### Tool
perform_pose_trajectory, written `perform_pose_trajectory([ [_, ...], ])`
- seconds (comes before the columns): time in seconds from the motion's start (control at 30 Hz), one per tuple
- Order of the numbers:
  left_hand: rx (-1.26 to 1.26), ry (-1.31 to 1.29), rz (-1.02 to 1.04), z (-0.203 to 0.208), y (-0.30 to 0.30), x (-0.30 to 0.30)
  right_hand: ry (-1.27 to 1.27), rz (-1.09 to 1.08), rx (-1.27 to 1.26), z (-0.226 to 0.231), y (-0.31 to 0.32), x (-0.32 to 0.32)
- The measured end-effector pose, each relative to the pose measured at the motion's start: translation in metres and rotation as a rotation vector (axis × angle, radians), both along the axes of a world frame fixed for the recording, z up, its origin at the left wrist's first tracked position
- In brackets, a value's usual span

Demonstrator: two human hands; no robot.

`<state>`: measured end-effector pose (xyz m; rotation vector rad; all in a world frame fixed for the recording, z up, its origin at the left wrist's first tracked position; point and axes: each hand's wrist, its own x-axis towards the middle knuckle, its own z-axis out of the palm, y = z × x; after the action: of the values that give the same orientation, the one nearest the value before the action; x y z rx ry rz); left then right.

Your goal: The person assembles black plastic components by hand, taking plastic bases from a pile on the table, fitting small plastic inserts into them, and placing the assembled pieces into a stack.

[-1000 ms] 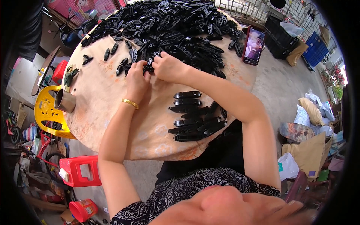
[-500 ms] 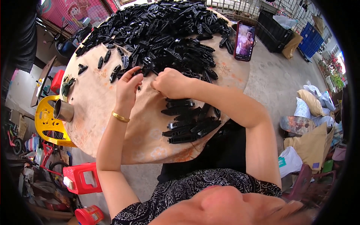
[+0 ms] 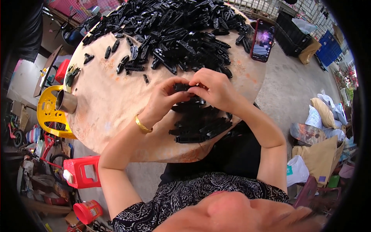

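Note:
Between my two hands, above the near part of the table, is a small elongated black plastic piece (image 3: 181,87). My left hand (image 3: 167,94) pinches its left end with thumb and fingers. At its other end the fingers of my right hand (image 3: 211,88) are closed on it. Just below the hands, several long black plastic pieces (image 3: 201,129) lie side by side in a row near the table's front edge. Beyond the hands spreads a large heap of similar black plastic pieces (image 3: 166,29). A tiny black bit (image 3: 145,79) lies alone left of the hands.
The round table has a peach flowered cloth (image 3: 104,120). A phone (image 3: 262,41) stands upright at its right edge, and a metal cup (image 3: 66,102) is at the left. A yellow chair (image 3: 50,116) and a red stool (image 3: 81,172) stand to the left.
My hands have come together and moved nearer, away from the heap. The black piece is now held between both. The view has shifted slightly.

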<state>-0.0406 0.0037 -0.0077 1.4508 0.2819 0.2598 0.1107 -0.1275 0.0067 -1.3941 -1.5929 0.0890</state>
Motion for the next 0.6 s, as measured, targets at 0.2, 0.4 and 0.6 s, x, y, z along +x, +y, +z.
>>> perform_pose_trajectory([
  [0.2,-0.089,-0.006,0.028,-0.0049,-0.0019,0.0008,0.044,-0.017,-0.001,-0.0002,-0.0062,0.0017],
  [0.4,-0.151,-0.021,0.021,-0.003,-0.0035,-0.0036,-0.096,-0.054,0.101,-0.0008,-0.0027,-0.0055],
  [0.6,-0.163,-0.01,0.01,-0.008,-0.0015,-0.0028,-0.192,-0.081,0.091,-0.0001,-0.0057,-0.0054],
])
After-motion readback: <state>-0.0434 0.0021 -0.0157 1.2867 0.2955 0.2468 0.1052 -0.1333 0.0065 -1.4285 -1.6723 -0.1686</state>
